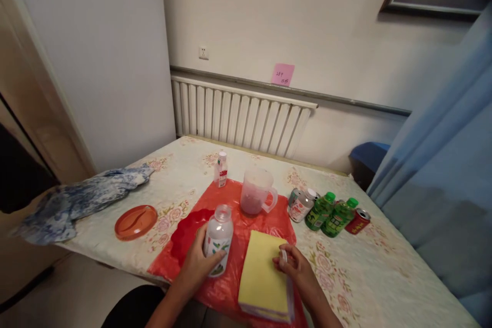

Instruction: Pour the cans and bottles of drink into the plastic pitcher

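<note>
My left hand (200, 261) is wrapped around a clear plastic bottle (220, 238) with a white and green label; its mouth is uncovered. The bottle stands upright or nearly so, in front of a red scalloped dish (183, 236). My right hand (295, 266) pinches a small white bottle cap (284, 255) above the right edge of a stack of yellow cloths or sheets (265, 277). Beyond both hands, a translucent measuring jug (254, 192) with its handle to the right stands on the red plastic sheet (230, 192).
A small bottle (222, 169) stands behind the sheet. Right of the jug are a white-capped bottle (302, 207), two green bottles (320, 212) and a red can (358, 222). An orange lid (136, 222) and a blue-white cloth (96, 197) lie left on the flowered tablecloth (384, 271).
</note>
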Demonstrator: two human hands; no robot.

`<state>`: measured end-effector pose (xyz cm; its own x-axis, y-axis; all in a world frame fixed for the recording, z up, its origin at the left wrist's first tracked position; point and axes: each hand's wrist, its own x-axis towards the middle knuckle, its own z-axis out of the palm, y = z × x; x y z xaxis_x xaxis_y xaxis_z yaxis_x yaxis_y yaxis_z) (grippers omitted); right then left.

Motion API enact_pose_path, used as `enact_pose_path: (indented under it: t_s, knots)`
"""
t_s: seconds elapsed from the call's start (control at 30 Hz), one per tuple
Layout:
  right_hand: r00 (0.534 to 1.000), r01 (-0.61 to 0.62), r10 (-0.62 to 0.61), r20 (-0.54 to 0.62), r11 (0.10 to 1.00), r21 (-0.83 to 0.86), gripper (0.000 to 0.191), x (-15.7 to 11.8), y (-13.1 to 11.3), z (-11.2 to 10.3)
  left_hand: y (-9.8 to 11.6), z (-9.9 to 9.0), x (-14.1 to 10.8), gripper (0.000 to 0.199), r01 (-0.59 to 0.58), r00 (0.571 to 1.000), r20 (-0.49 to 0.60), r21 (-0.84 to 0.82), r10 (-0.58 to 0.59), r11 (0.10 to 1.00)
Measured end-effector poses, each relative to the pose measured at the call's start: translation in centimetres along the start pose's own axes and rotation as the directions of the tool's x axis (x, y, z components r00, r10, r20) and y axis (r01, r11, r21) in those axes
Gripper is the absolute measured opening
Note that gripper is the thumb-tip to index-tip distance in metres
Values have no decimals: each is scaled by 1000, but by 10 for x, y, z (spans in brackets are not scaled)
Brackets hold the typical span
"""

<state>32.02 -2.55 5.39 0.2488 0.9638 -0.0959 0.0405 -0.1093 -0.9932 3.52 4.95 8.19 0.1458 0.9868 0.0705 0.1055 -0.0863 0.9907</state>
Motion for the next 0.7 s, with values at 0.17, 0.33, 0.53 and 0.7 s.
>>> enact_pose_path:
  t_s: [0.17,0.33,0.53,0.7]
  knots:
    - [993,53,-71,-89,981,-188,45,30,9,10,-1,-12,42,75,-8,1000,2,-40,8,999]
    - [997,56,-69,-30,948,-315,34,58,25,23,-12,-19,73,74,-2,998,68,-94,8,996]
    - [998,-38,49,28,947,-317,28,71,45,33,-25,-30,101,69,5,990,144,-126,13,992]
    - [991,23,-87,-99,856,-516,23,85,43,17,-38,-38,115,59,14,983,183,-200,23,980]
